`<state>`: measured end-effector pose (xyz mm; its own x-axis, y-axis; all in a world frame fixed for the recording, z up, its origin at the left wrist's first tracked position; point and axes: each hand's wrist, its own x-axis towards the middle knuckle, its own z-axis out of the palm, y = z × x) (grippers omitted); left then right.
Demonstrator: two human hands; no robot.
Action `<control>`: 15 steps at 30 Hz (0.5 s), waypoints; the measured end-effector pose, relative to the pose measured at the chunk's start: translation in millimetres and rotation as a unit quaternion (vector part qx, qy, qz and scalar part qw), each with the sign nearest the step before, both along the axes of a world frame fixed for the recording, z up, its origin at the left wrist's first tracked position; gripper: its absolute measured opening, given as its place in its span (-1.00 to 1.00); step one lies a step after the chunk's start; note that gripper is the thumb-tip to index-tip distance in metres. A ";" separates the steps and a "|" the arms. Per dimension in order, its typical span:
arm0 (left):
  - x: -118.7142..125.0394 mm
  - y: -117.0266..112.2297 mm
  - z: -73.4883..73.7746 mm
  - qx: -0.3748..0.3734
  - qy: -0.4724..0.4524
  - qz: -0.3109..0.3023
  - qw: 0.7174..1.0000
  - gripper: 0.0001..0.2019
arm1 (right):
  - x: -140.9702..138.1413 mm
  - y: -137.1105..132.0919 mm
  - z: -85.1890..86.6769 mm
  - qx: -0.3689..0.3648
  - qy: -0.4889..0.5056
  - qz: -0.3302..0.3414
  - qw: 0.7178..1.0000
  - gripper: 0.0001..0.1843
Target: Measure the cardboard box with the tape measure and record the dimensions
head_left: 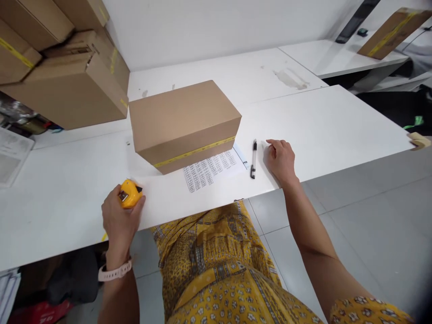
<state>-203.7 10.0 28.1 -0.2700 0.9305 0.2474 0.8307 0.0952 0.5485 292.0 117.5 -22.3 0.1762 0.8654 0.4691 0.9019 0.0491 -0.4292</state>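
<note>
A yellow tape measure (130, 193) is in my left hand (119, 217), with the fingers wrapped round it near the table's front edge. My right hand (281, 161) rests on the white tabletop, loosely curled, and no object shows in it. Just left of that hand lies a black-and-clear pen (254, 159). In the middle of the table, a closed cardboard box (185, 119) with a yellow strip along its side sits partly over a printed sheet (216, 168). The part of the sheet under the box is hidden.
Cardboard boxes (74, 90) are piled at the back left against the wall. Another carton (393, 33) stands on the far right desk, near a dark upright post (357, 20). The table's front edge (202, 210) runs close to my body.
</note>
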 end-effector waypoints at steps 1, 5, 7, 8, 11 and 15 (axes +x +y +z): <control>-2.0 1.1 -1.9 0.016 0.026 0.031 0.999 -0.32 | -0.7 -1.0 2.4 0.006 0.012 -0.005 1.000 -0.58; 24.8 -12.3 -3.1 0.035 -0.018 0.028 0.999 -0.34 | -29.7 -34.8 20.0 0.105 0.113 -0.047 0.987 -0.69; 53.3 -30.0 1.3 0.008 -0.105 -0.054 0.993 -0.41 | -62.7 -71.4 29.0 0.113 0.219 0.001 0.969 -0.74; 69.0 -39.9 4.2 -0.017 -0.141 -0.115 0.983 -0.44 | -81.5 -91.9 32.6 0.063 0.297 0.065 0.951 -0.74; 112.0 -65.1 13.7 -0.085 -0.184 -0.257 0.945 -0.42 | -130.7 -145.9 40.2 -0.183 0.490 0.251 0.814 -0.61; 139.0 -77.1 22.3 -0.125 -0.184 -0.304 0.926 -0.36 | -148.7 -172.8 47.4 -0.262 0.571 0.257 0.734 -0.50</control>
<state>-64.6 -67.1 50.5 0.3000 0.9540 -0.0010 0.5332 -0.1668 0.8294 143.3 -55.3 25.1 -0.2179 0.9641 -0.1518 -0.1409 -0.1850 -0.9726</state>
